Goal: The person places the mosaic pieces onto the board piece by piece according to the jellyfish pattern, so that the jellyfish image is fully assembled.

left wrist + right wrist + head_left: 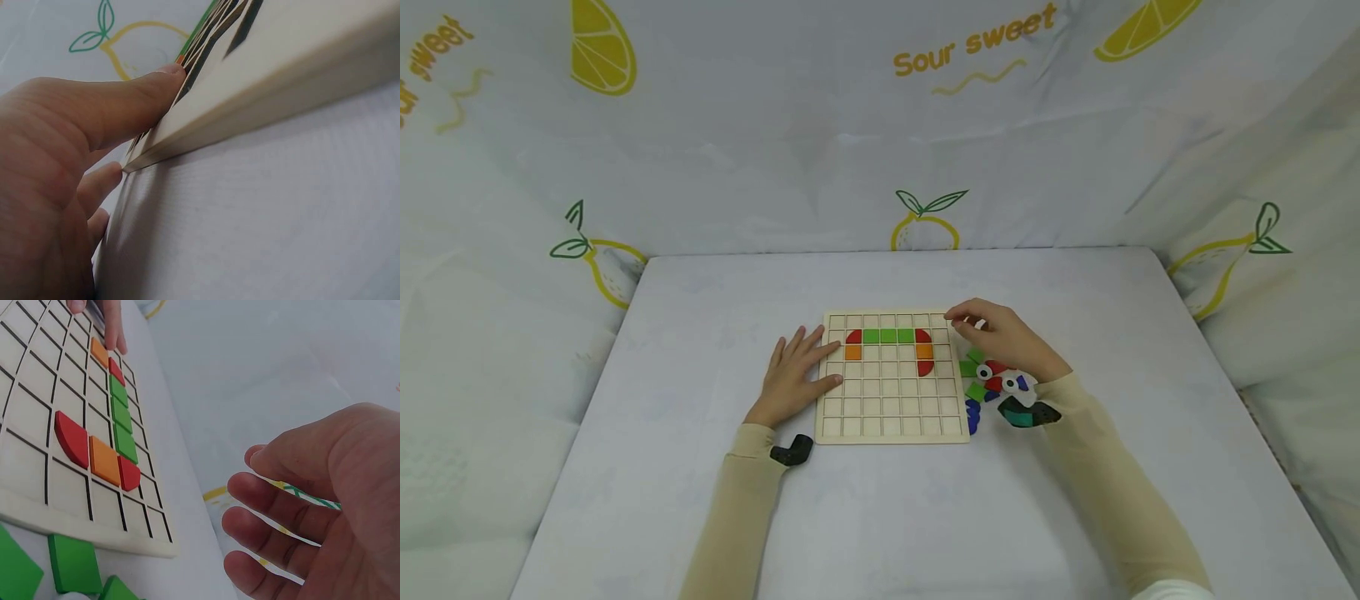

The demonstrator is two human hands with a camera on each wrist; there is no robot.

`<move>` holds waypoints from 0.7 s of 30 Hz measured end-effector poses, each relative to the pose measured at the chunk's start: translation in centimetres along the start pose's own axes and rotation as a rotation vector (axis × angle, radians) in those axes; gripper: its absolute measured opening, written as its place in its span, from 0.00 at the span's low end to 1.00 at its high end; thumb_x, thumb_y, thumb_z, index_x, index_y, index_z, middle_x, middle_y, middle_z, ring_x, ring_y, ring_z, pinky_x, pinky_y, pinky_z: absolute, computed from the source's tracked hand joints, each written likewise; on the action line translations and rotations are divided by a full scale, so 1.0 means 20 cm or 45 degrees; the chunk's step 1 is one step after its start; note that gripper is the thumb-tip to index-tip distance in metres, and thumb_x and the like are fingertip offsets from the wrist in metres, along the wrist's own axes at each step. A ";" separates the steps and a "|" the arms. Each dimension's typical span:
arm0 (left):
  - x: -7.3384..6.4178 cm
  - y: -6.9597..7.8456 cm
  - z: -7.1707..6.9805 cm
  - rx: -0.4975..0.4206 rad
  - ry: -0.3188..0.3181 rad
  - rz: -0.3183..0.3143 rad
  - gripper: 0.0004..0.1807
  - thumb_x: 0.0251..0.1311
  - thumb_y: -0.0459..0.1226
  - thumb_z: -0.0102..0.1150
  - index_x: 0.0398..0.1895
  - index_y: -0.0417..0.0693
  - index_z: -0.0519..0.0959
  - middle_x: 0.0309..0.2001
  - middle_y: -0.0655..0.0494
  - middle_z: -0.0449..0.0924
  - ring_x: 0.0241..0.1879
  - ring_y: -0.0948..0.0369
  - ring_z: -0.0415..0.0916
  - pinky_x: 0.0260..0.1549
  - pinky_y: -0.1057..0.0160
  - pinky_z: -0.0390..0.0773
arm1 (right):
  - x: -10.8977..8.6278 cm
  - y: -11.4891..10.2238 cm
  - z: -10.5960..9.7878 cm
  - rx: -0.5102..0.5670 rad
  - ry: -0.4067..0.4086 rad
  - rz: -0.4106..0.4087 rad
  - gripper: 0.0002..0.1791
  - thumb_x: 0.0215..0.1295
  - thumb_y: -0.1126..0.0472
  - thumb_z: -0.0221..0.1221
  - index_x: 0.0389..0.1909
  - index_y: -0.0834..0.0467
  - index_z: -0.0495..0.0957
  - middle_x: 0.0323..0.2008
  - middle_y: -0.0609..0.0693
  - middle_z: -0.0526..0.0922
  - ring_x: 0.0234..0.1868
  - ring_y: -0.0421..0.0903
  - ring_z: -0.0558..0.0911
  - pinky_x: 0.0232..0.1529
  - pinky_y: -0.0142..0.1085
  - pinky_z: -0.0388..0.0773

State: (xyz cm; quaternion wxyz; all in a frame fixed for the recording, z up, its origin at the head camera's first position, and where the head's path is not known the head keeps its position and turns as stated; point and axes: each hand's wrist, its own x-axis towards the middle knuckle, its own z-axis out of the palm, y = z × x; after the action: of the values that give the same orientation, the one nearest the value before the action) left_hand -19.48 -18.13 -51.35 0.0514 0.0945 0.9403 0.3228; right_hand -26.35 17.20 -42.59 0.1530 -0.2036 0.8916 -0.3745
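A pale wooden grid board (880, 407) lies flat on the table. Along its upper rows run green squares (889, 336) between two red rounded pieces (922, 337), with an orange square (853, 352) under the left one. Below the right one come another orange square (924, 352) and a further red piece (926, 367). My left hand (792, 377) rests fingers spread at the board's left edge; its thumb (134, 103) touches the top surface. My right hand (1003, 335) hovers by the upper right corner, fingers loosely bent, nothing seen between them in the right wrist view (300, 506).
Beside the board's right edge lies a loose heap of pieces: green squares (975, 392), red pieces (994, 383), blue scalloped pieces (973, 417) and white round eyes (1010, 384). My right forearm reaches over part of it. A white cloth with lemon prints (775, 167) hangs behind the table.
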 end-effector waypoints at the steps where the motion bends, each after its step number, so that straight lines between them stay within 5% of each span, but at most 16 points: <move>1: 0.00 0.00 0.00 0.003 -0.001 -0.003 0.35 0.63 0.52 0.65 0.73 0.56 0.70 0.82 0.52 0.52 0.83 0.47 0.37 0.80 0.42 0.28 | -0.01 0.01 -0.01 0.003 -0.001 0.019 0.17 0.78 0.57 0.53 0.61 0.56 0.77 0.57 0.57 0.80 0.49 0.52 0.76 0.44 0.38 0.80; 21: 0.00 0.00 0.00 0.000 -0.009 -0.013 0.36 0.63 0.53 0.64 0.73 0.56 0.70 0.82 0.53 0.52 0.83 0.48 0.36 0.80 0.43 0.27 | -0.08 0.22 -0.06 -0.137 0.012 0.172 0.18 0.76 0.61 0.52 0.62 0.59 0.76 0.55 0.58 0.82 0.51 0.54 0.76 0.47 0.40 0.81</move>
State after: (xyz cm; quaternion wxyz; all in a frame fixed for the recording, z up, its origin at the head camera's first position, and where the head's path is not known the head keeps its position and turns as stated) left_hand -19.56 -18.12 -51.46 0.0564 0.0908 0.9407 0.3220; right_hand -26.54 21.56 -44.71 0.1625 -0.1491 0.9228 -0.3159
